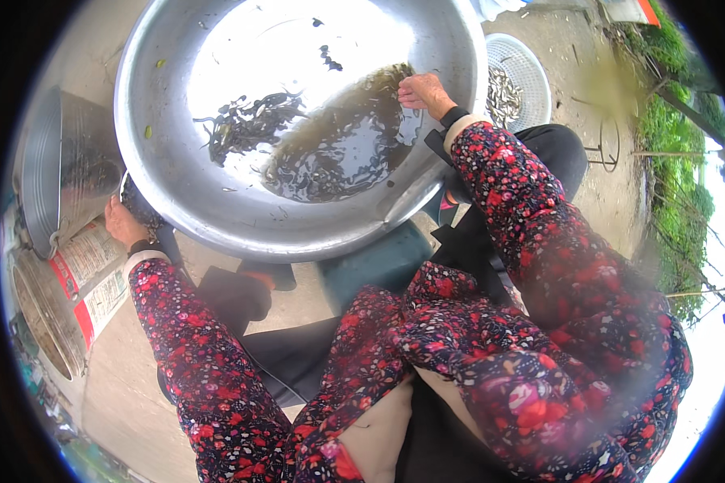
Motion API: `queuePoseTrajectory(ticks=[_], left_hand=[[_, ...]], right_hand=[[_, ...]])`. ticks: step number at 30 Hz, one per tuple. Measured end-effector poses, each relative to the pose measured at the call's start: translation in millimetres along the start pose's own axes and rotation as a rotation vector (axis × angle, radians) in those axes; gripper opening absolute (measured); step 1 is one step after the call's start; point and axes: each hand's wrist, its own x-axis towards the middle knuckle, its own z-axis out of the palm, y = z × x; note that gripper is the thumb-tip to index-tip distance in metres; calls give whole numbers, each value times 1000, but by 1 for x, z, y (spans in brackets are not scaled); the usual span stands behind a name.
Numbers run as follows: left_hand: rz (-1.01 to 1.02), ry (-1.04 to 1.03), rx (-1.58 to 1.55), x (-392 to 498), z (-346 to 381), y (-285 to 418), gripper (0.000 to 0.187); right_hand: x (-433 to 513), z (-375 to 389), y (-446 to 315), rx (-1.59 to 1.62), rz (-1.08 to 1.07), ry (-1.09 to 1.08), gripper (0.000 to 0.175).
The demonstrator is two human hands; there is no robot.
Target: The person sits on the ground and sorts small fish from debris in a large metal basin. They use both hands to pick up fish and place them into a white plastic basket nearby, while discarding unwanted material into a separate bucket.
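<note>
A wide metal basin [175,205] stands in front of my knees. It holds murky water [350,139] and a heap of small dark fish [251,124], with a few stray ones higher on its bright floor. My right hand [424,93] is over the basin's right side, at the edge of the water. Its fingers are curled together, and whether anything is between them is hidden. Below the basin's left rim, my left hand [125,222] grips the edge of a container [123,182] with small dark contents. The basin covers much of that container.
Right of the basin, a white plastic colander [538,90] holds many small silvery fish. A metal bucket [75,163] lies at the left, beside a printed bucket [99,302]. A dark green tub [377,259] is under the basin's near edge. Plants [679,181] border the concrete at right.
</note>
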Motion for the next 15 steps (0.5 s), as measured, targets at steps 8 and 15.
queuePoseTrajectory(ticks=[8,15], left_hand=[[119,-35,-274,-33,8,149,32],[-431,-984,-395,-210,138,164,22]], right_hand=[[44,-2,52,-589,76,-46,20],[59,-16,67,-962,-152,-79,25]])
